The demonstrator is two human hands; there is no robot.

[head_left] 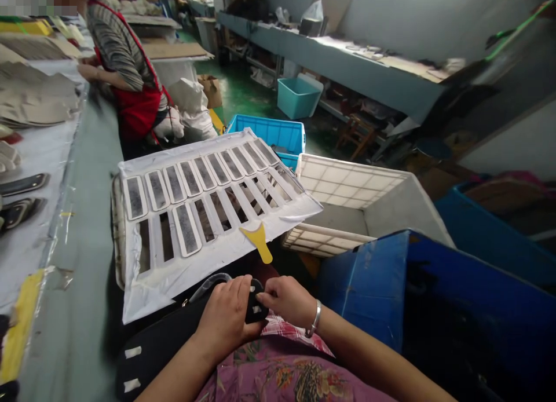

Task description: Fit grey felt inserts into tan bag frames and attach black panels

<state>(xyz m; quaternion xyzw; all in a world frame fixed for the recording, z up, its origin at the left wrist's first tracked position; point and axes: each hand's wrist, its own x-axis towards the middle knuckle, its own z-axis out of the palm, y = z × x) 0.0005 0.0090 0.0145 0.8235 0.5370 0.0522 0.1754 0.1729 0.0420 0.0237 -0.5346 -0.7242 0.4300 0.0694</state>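
Observation:
A long black bag [174, 335] lies across my lap, with small white tape pieces [132, 384] near both ends. Part of its handle [208, 285], apparently wrapped in clear film, shows at the far side. My left hand [228, 309] is closed over the bag near its right end, thumb on the near edge. At that end my right hand [289, 300] is closed in a pinch beside a white tape piece; whatever its fingertips hold is hidden. Just beyond lies a white-covered rack [165, 292] with rows of slots, many filled by grey, white-edged strips [188, 231].
A yellow scraper-shaped tool [259, 245] rests on the rack's near edge. To the right stand a white crate [382, 199] and a blue box [369, 280]. A long worktable [87, 228] runs along the left, where a person in a red apron [136, 109] works.

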